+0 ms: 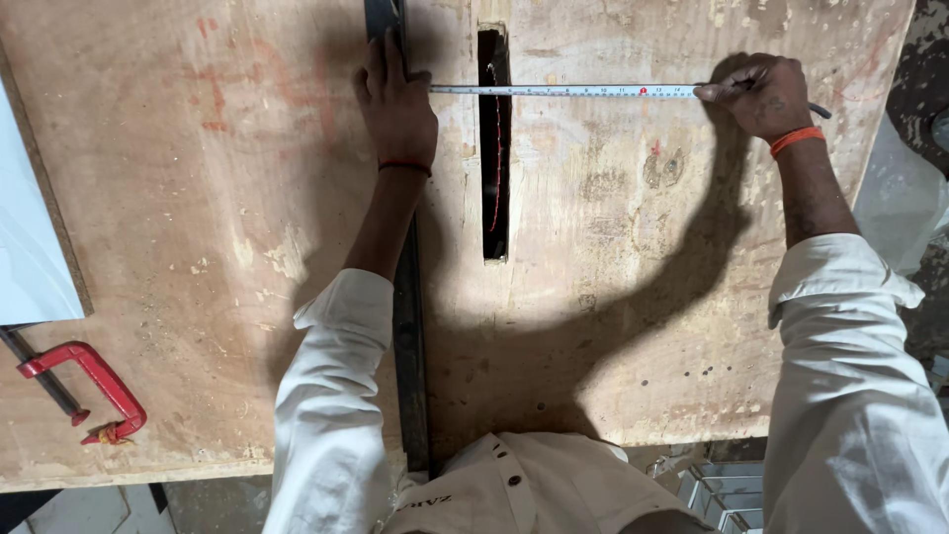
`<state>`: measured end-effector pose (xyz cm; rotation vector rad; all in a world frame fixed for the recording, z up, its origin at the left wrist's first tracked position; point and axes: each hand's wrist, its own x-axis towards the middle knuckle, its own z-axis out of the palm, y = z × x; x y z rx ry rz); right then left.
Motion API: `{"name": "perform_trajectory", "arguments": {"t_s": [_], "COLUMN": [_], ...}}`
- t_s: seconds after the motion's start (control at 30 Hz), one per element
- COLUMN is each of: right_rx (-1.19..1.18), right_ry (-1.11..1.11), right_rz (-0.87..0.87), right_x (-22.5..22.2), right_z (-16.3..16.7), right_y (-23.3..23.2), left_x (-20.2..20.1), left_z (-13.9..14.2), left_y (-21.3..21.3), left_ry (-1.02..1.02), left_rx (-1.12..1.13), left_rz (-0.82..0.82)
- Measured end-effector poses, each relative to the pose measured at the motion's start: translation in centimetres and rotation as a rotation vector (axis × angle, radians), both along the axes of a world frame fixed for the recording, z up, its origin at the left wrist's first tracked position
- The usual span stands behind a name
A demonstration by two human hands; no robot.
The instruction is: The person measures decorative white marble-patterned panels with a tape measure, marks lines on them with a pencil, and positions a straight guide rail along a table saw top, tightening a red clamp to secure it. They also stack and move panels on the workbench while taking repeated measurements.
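- Left hand (398, 107) is lying flat, palm down and fingers stretched, on top of the dark metal bar (409, 336); it is gripping nothing, only pressing on the bar and pinning the near end of the measuring tape (563, 90) against its edge.
- Right hand (759, 95) is sitting curled at the other end of the tape, with fingers closed around a dark pencil-like tool (819, 110) whose end is sticking out past the wrist; its fingertips are meeting the tape's far end, though whether they are pinching the tape or merely pressing it down is not clear.
- The measuring tape is running straight and level between the two hands, lying across the upper part of the plywood worktop (217, 247).
- It is crossing over the narrow dark slot (494, 148) cut in the worktop, near the slot's top end; a thin reddish line is showing inside the slot.
- The metal bar is running lengthways down the worktop toward the person's body, just beside the slot and parallel to it, passing under the left forearm.
- A thin dark-red thread is circling the left wrist, and an orange band (797, 139) is circling the right wrist; both arms are wearing pale sleeves.
- A red clamp (94, 386) is resting at the worktop's near left corner, well apart from both hands, with a white board (30, 257) lying just above it at the left edge.
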<state>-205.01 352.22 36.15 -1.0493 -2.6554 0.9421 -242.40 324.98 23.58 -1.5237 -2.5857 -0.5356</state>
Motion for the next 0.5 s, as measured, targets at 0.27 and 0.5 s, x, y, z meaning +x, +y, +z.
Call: {"name": "perform_trajectory", "arguments": {"t_s": [0.27,0.5], "right_rx": [0.183,0.267], "right_ry": [-0.092,-0.079], "right_rz": [0.003,0.019], "right_x": [0.2,0.2], "right_z": [-1.1,-1.4], "right_y": [0.7,0.6], "left_x": [0.4,0.6], "left_z": [0.4,1.7], "left_y": [0.7,0.5], "left_ry": [0.080,0.024], "left_rx": [-0.185,-0.216], "left_rz": [0.083,0.101]}}
